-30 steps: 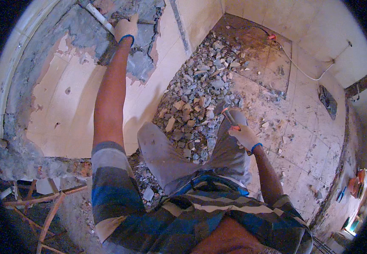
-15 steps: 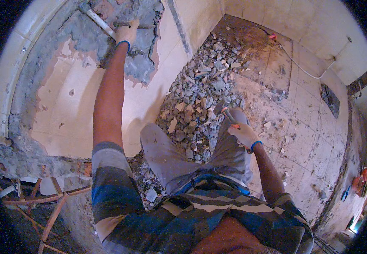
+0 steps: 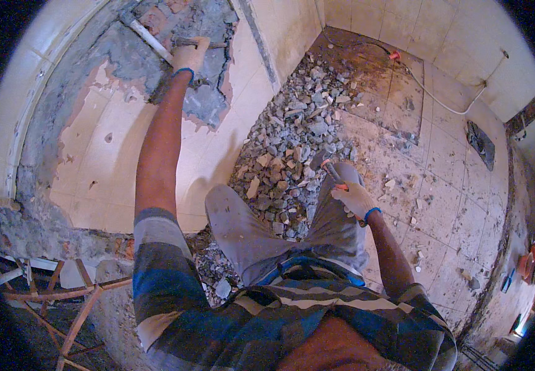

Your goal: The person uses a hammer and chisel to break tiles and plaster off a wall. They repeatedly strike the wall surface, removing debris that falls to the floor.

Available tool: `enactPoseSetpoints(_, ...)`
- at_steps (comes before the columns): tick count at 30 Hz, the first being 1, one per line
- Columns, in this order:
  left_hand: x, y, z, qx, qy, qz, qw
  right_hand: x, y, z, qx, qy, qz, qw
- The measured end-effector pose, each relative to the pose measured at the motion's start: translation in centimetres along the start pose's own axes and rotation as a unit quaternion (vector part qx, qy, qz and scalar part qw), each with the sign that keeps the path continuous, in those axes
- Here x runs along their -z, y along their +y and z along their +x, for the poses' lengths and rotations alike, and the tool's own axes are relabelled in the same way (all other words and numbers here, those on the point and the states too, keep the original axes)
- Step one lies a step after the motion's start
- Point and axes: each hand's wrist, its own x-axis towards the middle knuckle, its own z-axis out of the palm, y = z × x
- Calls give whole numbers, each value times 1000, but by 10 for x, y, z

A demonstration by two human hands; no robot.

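My left hand [image 3: 189, 55], in a pale glove with a blue cuff, is closed around a dark metal chisel [image 3: 217, 45]. The chisel lies crosswise against the broken grey patch of wall [image 3: 204, 102], its tip close to the patch's right edge. Just left of that hand, a white pipe [image 3: 151, 41] runs across the chipped wall. My right hand [image 3: 354, 199], gloved the same way, grips a hammer [image 3: 333, 172] with orange on its handle. That hammer is held low by my right knee, its head over the rubble and well apart from the chisel.
A heap of broken tile and mortar [image 3: 292, 142] covers the floor along the wall. Dusty floor tiles [image 3: 437, 185] stretch to the right, with a white hose [image 3: 431, 93], a red fitting [image 3: 394, 55] and a dark flat piece [image 3: 480, 145]. A rusty metal frame [image 3: 82, 315] is at lower left.
The view has shifted slightly. My left hand sits a little lower, still on the chisel at the wall; my right hand holds the hammer in nearly the same place.
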Motion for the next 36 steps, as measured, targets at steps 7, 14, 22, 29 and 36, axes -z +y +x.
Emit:
enactPoseSetpoints(7, 9, 14, -7, -43, -58, 60, 996, 2, -1, 1, 18, -8, 2, 1000)
enactPoseSetpoints(14, 5, 52, -30, -111, 19, 2, 994, 0, 5, 6, 3, -9, -10, 1000)
enactPoseSetpoints(22, 17, 90, -47, -177, -9, 3, 984, 2, 5, 5, -19, -15, 4, 1000)
enactPoseSetpoints(29, 18, 76, -36, -68, 3, 6, 998, 8, 6, -5, -17, 2, -28, 999)
enactPoseSetpoints(36, -6, 13, 8, 92, 31, -140, 985, 11, 13, -8, 34, 25, 1, 999)
